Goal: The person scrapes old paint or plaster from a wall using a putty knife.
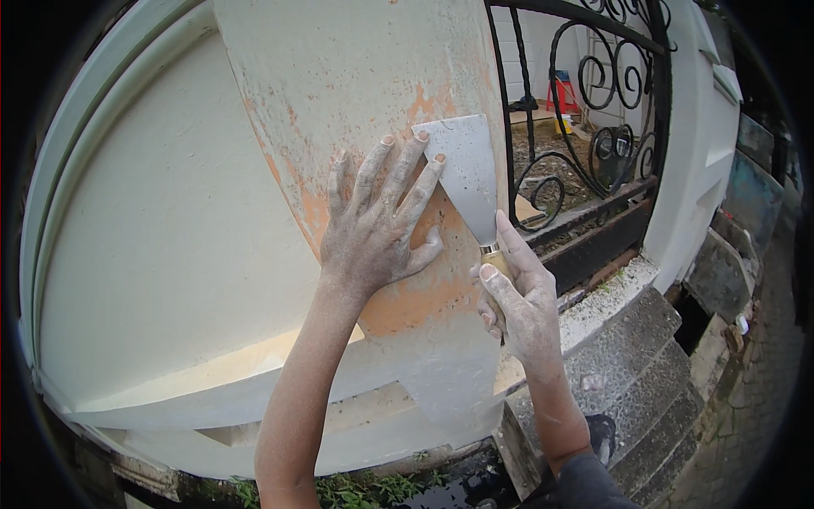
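My right hand (521,297) grips the wooden handle of a putty knife (465,165), its wide, pale metal blade pointing up along the wall pillar. Against the cream pillar (356,59), my left hand (381,208) rests with fingers spread, the tips of two fingers at the blade's left edge. Both hands are coated in white dust. Around and below the left hand, patches of orange undercoat (415,297) show where the cream paint is gone. Small orange flecks also mark the surface higher up. The left palm hides part of the wall.
Right of the pillar stands a black wrought-iron gate (593,199), with a red stool (563,92) beyond it. Speckled stone steps (632,348) lie below right. A moulded ledge (212,373) crosses the wall at left. Green plants (381,489) grow beside dark water at the bottom.
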Demonstrator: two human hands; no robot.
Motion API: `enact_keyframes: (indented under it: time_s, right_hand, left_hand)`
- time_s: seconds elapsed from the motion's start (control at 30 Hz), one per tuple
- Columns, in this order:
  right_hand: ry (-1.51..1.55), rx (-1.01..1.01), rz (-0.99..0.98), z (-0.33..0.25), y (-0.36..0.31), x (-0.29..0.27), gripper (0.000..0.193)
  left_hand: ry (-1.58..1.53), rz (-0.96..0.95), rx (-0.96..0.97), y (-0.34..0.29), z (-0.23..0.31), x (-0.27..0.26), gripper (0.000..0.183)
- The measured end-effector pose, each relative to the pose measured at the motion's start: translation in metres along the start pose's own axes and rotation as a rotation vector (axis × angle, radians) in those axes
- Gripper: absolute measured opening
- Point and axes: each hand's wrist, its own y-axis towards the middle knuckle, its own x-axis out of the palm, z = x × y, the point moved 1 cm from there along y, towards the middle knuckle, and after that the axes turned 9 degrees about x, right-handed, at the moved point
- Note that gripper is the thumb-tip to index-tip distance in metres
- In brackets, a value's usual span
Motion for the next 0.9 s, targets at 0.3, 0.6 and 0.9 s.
enact_keyframes:
  time_s: [0.3,0.6,0.9]
  right_hand:
    - [0.01,0.011,-0.019,0.001,0.0,-0.001,0.055]
    - [0.022,0.021,-0.063,0.003,-0.001,-0.002,0.056]
    - [-0.004,0.051,-0.045,0.007,-0.005,0.0,0.056]
  left_hand:
    - [-0.034,0.049,0.008,-0.001,-0.001,0.0,0.068]
    - [-0.049,0.153,0.013,-0.005,-0.001,0.004,0.065]
    - [-0.044,0.265,0.049,-0.008,-0.001,0.005,0.052]
